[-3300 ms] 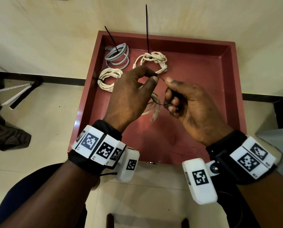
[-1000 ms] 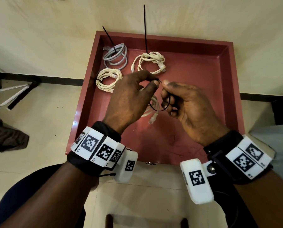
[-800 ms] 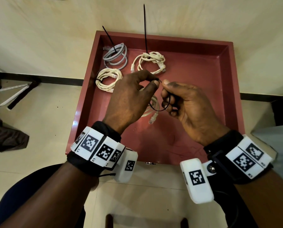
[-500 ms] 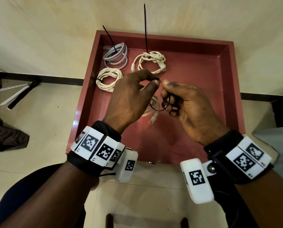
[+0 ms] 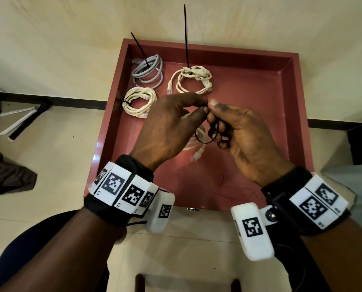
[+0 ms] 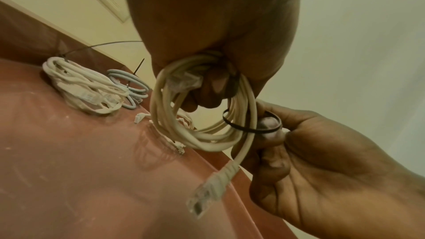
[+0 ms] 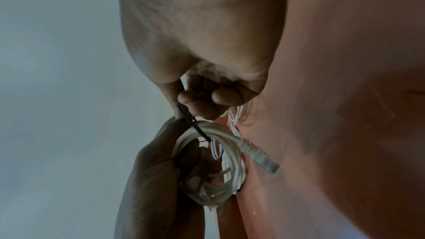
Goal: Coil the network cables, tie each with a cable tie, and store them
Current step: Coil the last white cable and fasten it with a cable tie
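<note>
My left hand [image 5: 171, 125] holds a coiled cream network cable [image 6: 202, 108] above the red tray [image 5: 276, 114], its lower fingers curled through the coil. One plug [image 6: 211, 188] hangs free below. A black cable tie [image 6: 250, 128] loops round the coil's right side. My right hand [image 5: 239, 135] pinches the tie between thumb and forefinger, and the fingertips of both hands meet at the tie's ends [image 5: 207, 103]. In the right wrist view the tie [image 7: 195, 126] crosses the coil [image 7: 218, 161]. Three tied coils lie in the tray: grey [image 5: 148, 71], cream [image 5: 192, 80] and cream [image 5: 139, 101].
The tray sits on a cream floor against a pale wall [image 5: 70, 28]. Long black tie tails stick up from the grey coil [image 5: 139, 47] and the far cream coil [image 5: 186, 36]. A dark cloth [image 5: 5, 175] lies at the left. The tray's right half is bare.
The hands have drawn together until thumb and fingertips touch at the tie's ends. The tie loop round the coil looks slightly smaller than a second ago.
</note>
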